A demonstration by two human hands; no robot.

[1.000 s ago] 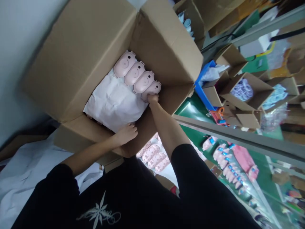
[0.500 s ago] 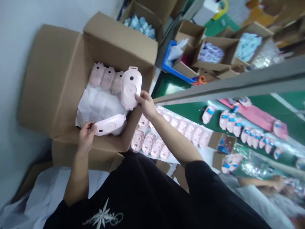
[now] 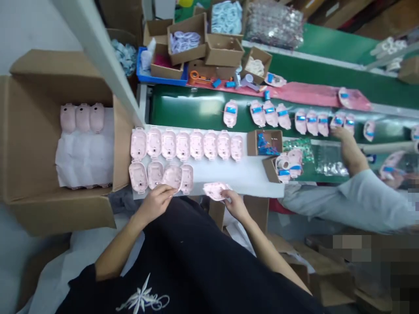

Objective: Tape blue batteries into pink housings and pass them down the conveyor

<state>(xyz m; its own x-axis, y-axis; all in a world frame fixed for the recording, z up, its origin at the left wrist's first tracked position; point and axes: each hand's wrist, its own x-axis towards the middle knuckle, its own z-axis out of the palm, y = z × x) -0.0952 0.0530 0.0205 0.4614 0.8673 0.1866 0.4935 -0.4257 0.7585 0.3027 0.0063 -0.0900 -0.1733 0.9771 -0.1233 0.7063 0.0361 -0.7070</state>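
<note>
My left hand (image 3: 159, 203) grips a pink plastic shell (image 3: 172, 175) by its lower edge, above the front row of shells on the white board (image 3: 222, 170). Between the thumb and fingers of my right hand (image 3: 234, 205) is a second pink plastic shell (image 3: 214, 191), tilted, over the board's near edge. A back row of several pink shells (image 3: 196, 145) lies hollow side up along the board. The front row (image 3: 138, 176) is shorter and partly hidden by the shell in my left hand.
At left, an open cardboard box (image 3: 29, 109) holds shells (image 3: 83, 117) on white paper. A grey post (image 3: 98, 56) slants between box and board. Beyond runs a green conveyor (image 3: 186, 109) with shells bearing blue parts. A co-worker's hand (image 3: 343, 135) reaches over it at right.
My view and both hands have swung right, from the cardboard box to the white board. Each hand still holds a pink shell, now turned differently.
</note>
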